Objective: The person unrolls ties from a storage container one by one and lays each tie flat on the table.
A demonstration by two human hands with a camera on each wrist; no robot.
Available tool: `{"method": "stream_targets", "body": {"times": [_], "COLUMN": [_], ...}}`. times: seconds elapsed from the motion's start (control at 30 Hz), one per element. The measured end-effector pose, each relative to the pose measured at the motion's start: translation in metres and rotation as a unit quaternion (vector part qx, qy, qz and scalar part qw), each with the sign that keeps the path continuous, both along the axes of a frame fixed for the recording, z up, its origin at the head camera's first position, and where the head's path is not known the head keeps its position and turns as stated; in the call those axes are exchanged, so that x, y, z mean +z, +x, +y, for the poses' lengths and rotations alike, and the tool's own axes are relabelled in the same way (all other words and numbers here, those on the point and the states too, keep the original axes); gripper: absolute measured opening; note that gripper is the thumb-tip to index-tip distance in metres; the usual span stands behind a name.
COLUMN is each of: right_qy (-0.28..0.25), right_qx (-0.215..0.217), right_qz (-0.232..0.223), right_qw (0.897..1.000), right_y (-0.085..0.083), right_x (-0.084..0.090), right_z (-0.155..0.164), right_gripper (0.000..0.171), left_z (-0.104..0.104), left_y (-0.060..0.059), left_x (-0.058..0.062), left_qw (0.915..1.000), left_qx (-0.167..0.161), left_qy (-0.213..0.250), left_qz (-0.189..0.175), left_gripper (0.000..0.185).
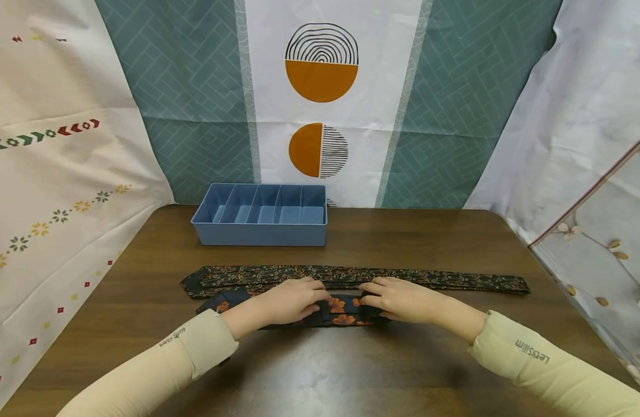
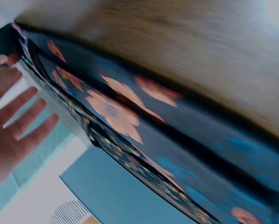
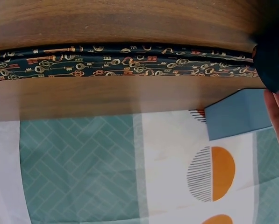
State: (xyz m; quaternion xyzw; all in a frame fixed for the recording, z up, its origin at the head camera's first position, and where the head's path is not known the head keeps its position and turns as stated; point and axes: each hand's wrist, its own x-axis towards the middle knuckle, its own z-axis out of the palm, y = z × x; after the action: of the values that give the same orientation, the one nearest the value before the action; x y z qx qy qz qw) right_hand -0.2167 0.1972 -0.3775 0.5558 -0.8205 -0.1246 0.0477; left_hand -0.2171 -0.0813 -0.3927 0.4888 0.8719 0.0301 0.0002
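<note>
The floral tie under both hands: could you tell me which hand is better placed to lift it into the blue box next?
Probably the left hand: the box sits back-left, on its side. The right hand rests equally on the floral tie but would reach across.

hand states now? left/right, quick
Left hand: fingers straight, pressing flat on the floral tie, no grip closed round it.
Right hand: fingers laid over the same tie's fold; whether it pinches the fabric cannot be told.
</note>
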Motion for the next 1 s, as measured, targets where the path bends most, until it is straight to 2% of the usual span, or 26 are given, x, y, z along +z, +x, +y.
{"method": "stream_targets", "body": {"times": [0.13, 0.33, 0.5, 0.7, 1.0], "right_qy": [-0.003, -0.014, -0.01, 0.004, 0.01], "right_qx": [0.003, 0.008, -0.007, -0.012, -0.016], "right_qz": [0.002, 0.011, -0.004, -0.008, -0.012], "right_qw": [1.0, 1.0, 1.0, 1.0, 1.0], "right_y": [0.001, 0.001, 0.001, 0.002, 0.002], "right_x": [0.0, -0.002, -0.002, 0.0, -0.001], "right_z": [0.0, -0.001, -0.001, -0.002, 0.0], "right_gripper": [0.047, 0.038, 0.035, 0.04, 0.037], "left_z": [0.015, 0.023, 0.021, 0.018, 0.009], "left_y": [0.001, 0.001, 0.0, -0.001, -0.001], "left_x": [-0.002, -0.007, -0.006, -0.006, -0.008], "left_qw": [0.9978, 0.9926, 0.9926, 0.9924, 0.9934], "left_qx": [-0.043, -0.041, -0.031, -0.015, -0.017], "left_qy": [-0.047, -0.104, -0.098, -0.083, -0.076], "left_qz": [-0.017, -0.048, -0.064, -0.089, -0.084], "left_gripper": [0.034, 0.037, 0.037, 0.036, 0.037]}}
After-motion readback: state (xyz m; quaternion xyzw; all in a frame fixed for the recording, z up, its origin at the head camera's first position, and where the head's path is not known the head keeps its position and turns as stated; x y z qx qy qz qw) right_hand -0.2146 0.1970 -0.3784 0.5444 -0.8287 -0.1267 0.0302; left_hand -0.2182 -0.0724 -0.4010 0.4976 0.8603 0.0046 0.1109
